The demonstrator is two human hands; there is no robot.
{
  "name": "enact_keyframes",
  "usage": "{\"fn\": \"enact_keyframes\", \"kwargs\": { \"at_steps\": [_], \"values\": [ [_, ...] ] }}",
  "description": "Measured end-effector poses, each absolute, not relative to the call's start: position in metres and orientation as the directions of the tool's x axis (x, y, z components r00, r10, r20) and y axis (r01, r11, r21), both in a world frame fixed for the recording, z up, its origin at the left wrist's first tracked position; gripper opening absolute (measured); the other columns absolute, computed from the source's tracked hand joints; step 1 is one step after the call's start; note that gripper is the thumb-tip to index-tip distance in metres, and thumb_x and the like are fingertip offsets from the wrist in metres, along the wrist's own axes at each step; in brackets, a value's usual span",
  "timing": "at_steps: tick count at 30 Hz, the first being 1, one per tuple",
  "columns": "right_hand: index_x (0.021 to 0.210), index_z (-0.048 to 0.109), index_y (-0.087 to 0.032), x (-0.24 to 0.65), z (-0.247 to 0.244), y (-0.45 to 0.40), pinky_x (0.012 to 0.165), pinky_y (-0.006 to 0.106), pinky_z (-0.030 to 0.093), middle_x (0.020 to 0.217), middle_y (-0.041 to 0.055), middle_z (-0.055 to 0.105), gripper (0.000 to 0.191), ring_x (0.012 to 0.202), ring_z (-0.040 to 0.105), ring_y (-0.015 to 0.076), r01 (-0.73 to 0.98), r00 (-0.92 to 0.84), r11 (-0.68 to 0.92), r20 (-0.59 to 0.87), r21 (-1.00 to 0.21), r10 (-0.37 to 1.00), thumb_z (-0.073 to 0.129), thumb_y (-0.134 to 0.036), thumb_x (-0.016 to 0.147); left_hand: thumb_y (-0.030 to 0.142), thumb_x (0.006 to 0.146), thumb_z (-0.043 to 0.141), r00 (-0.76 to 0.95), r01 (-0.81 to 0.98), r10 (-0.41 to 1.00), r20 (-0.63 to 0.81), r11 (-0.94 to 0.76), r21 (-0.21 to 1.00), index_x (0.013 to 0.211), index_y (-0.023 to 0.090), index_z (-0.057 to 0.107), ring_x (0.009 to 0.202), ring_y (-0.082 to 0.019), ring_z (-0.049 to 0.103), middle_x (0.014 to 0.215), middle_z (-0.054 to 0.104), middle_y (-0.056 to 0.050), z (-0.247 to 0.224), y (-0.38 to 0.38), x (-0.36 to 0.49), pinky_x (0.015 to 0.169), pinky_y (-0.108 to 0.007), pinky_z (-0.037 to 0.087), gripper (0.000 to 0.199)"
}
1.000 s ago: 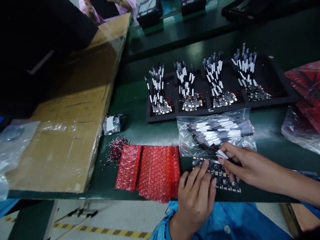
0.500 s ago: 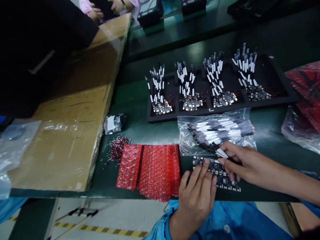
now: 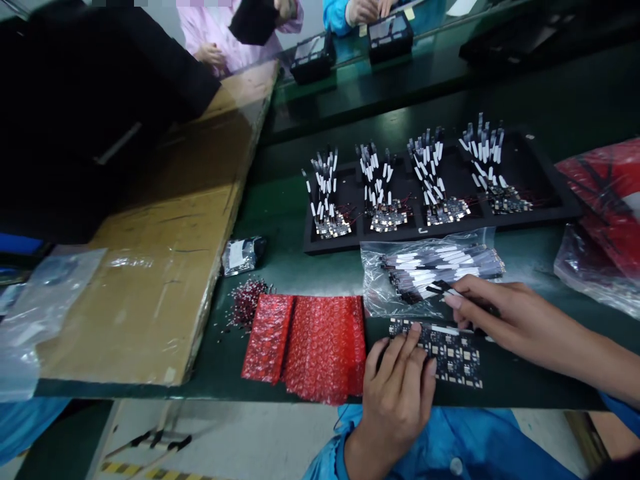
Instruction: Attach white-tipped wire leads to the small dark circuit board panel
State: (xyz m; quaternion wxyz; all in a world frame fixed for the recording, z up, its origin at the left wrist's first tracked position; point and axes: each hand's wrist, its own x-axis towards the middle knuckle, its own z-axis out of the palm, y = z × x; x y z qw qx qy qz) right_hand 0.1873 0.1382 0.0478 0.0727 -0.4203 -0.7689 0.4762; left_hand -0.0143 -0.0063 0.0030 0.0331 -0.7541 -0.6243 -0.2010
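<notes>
My left hand (image 3: 397, 387) lies over the left part of a dark circuit board panel (image 3: 453, 353), its fingers stretched out and a fingertip pressing near the upper edge. A strip with a white section (image 3: 445, 330) lies along that edge. Just above the panel, my right hand (image 3: 493, 313) pinches a few flat cables (image 3: 440, 288), black with white labels; how many is hidden. Behind them, a bundle of similar labelled cables (image 3: 440, 263) rests on a clear plastic bag (image 3: 373, 290).
Red bubble wrap (image 3: 325, 347) lies left of the panel, beside a heap of small red-and-black wires (image 3: 247, 300) and a silvery bag (image 3: 243, 255). A black compartment tray (image 3: 545, 170) holds boards with cables. Cardboard (image 3: 130, 293) covers the left. Co-workers' hands (image 3: 363, 12) show across the bench.
My right hand has lifted a little away from the panel's upper edge, uncovering more of the board. My left hand stays put. The view has tilted, showing more of the co-workers.
</notes>
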Motion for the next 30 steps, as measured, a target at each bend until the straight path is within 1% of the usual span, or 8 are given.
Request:
{"fn": "enact_keyframes", "kwargs": {
  "at_steps": [3,6,8,10,15,17,22,30],
  "values": [
    [0.095,0.062,-0.028,0.188,0.054,0.144,0.069,0.032,0.045,0.08,-0.0006,0.071,0.03,0.077,0.068,0.0218,0.563,-0.58,0.173,-0.237,-0.808,0.779,0.051,-0.053,0.106,0.037,0.097,0.055,0.176,0.95,0.921,0.349,-0.252,0.185,0.107,0.027,0.066,0.116,-0.013,0.065,0.141,0.057,0.009,0.003,-0.007,-0.014,0.097,-0.034,0.055,0.018],
    [0.093,0.065,-0.026,0.186,0.061,0.148,0.059,0.03,0.044,0.07,-0.0024,0.062,0.032,0.064,0.062,0.019,0.521,-0.548,0.086,-0.256,-0.849,0.796,0.056,-0.055,0.104,0.039,0.097,0.055,0.215,0.95,0.916,0.339,-0.276,0.145,0.108,0.028,0.067,0.117,-0.013,0.064,0.144,0.053,0.011,0.005,-0.007,-0.013,0.094,-0.032,0.056,0.019],
    [0.091,0.065,-0.026,0.185,0.065,0.149,0.053,0.029,0.042,0.066,-0.0039,0.056,0.034,0.056,0.055,0.0163,0.496,-0.554,0.022,-0.297,-0.868,0.778,0.054,-0.056,0.103,0.039,0.097,0.055,0.229,0.949,0.915,0.332,-0.285,0.132,0.109,0.029,0.068,0.118,-0.013,0.064,0.145,0.051,0.011,0.006,-0.007,-0.013,0.095,-0.031,0.056,0.02],
    [0.089,0.064,-0.027,0.182,0.065,0.15,0.048,0.028,0.04,0.066,-0.0041,0.056,0.034,0.051,0.051,0.0149,0.473,-0.587,0.0,-0.315,-0.881,0.746,0.054,-0.057,0.102,0.038,0.098,0.054,0.237,0.946,0.912,0.334,-0.294,0.132,0.111,0.028,0.067,0.119,-0.012,0.063,0.146,0.05,0.009,0.008,-0.007,-0.014,0.097,-0.031,0.055,0.021],
    [0.092,0.064,-0.038,0.174,0.051,0.143,0.042,0.026,0.039,0.059,-0.0066,0.059,0.018,0.048,0.052,0.0162,0.406,-0.655,0.0,-0.29,-0.914,0.698,0.066,-0.056,0.091,0.038,0.099,0.05,0.206,0.948,0.911,0.358,-0.277,0.159,0.112,0.027,0.066,0.12,-0.011,0.063,0.142,0.056,0.008,0.013,-0.013,-0.02,0.096,-0.031,0.054,0.023],
    [0.093,0.063,-0.04,0.171,0.043,0.138,0.039,0.025,0.038,0.056,-0.0082,0.059,0.019,0.043,0.051,0.0156,0.384,-0.671,-0.047,-0.314,-0.922,0.672,0.071,-0.056,0.086,0.038,0.099,0.051,0.166,0.954,0.916,0.366,-0.243,0.173,0.109,0.028,0.067,0.117,-0.012,0.065,0.137,0.06,0.009,0.015,-0.016,-0.023,0.093,-0.033,0.054,0.021],
    [0.104,0.061,-0.039,0.167,0.034,0.126,0.043,0.026,0.046,0.064,-0.008,0.066,0.019,0.045,0.058,0.0149,0.375,-0.707,-0.173,-0.402,-0.911,0.582,0.065,-0.053,0.092,0.037,0.098,0.053,0.109,0.961,0.927,0.36,-0.191,0.2,0.105,0.029,0.066,0.109,-0.014,0.068,0.128,0.067,0.008,0.015,-0.018,-0.03,0.09,-0.033,0.054,0.018],
    [0.115,0.053,-0.03,0.171,0.027,0.122,0.052,0.025,0.053,0.072,-0.0064,0.067,0.028,0.052,0.064,0.014,0.445,-0.715,-0.244,-0.506,-0.862,0.482,0.05,-0.056,0.106,0.036,0.096,0.056,0.092,0.956,0.936,0.341,-0.178,0.232,0.099,0.029,0.067,0.108,-0.015,0.069,0.124,0.069,0.007,0.012,-0.012,-0.027,0.09,-0.033,0.053,0.013]
  ]
}}
